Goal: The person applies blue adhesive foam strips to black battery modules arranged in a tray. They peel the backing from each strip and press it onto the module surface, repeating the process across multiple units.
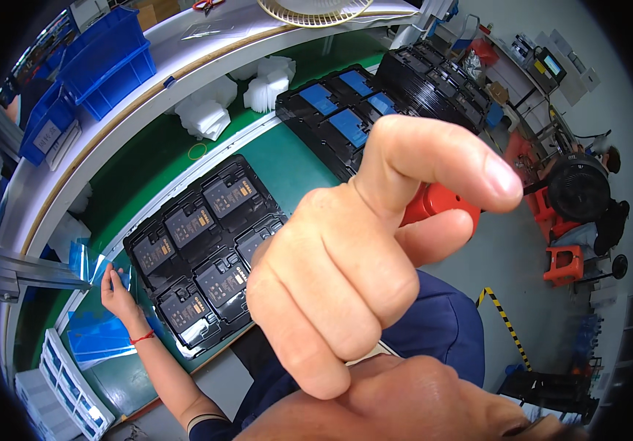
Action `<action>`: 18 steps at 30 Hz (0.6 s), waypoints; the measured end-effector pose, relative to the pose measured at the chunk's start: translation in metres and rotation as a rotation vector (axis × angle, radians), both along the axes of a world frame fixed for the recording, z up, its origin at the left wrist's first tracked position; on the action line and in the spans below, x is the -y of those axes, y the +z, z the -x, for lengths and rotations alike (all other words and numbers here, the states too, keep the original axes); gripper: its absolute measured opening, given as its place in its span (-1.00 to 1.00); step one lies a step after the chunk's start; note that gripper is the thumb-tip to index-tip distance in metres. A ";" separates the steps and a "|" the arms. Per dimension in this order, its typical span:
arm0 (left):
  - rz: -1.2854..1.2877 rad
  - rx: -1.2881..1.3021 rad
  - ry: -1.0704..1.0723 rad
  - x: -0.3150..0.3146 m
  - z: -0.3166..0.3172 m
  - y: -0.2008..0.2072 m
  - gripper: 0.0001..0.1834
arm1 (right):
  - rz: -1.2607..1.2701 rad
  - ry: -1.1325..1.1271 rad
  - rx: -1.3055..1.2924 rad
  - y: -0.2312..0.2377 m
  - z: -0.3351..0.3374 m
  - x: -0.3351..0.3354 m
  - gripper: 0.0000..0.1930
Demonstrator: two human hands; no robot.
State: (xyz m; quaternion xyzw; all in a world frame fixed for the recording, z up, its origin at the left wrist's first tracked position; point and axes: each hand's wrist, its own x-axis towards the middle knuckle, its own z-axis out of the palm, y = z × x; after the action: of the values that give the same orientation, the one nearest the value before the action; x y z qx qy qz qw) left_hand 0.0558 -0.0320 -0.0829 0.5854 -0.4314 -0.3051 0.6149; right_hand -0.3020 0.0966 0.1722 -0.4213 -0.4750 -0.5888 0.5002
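My right hand (346, 272) is raised close to the camera and fills the middle of the view. Its index finger and thumb stand apart with nothing between them; the other fingers are curled in. At the left, my left hand (117, 295), with a red string at the wrist, has its fingertips pinched at a piece of clear blue film (94, 267). Beside it a black plastic tray (200, 178) lies on the green bench, holding several flat black battery-like packs (229, 195) with gold print. My right hand hides the tray's right part. More blue film sheets (100, 341) lie nearer me.
A second black tray (293, 117) with blue-topped pieces sits farther back, beside a stack of black trays (434, 81). White foam sleeves (204, 116) stand along the shelf edge. Blue bins (107, 70) are on the shelf. A metal post (30, 268) juts in from the left.
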 end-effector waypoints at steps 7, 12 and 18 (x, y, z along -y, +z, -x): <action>-0.007 0.015 0.029 -0.007 -0.012 0.001 -0.72 | 0.004 0.052 0.009 -0.003 -0.005 0.002 -0.67; -0.012 -0.009 -0.005 0.000 0.001 0.002 -0.72 | 0.013 0.040 -0.014 0.002 -0.005 0.000 -0.67; -0.028 -0.014 0.031 -0.007 -0.006 0.005 -0.72 | 0.016 0.106 -0.012 0.001 -0.015 0.004 -0.67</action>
State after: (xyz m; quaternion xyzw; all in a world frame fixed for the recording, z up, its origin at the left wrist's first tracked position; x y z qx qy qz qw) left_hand 0.0617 -0.0249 -0.0778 0.5981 -0.4137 -0.3058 0.6145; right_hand -0.2875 0.0923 0.1736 -0.4031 -0.4983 -0.5550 0.5302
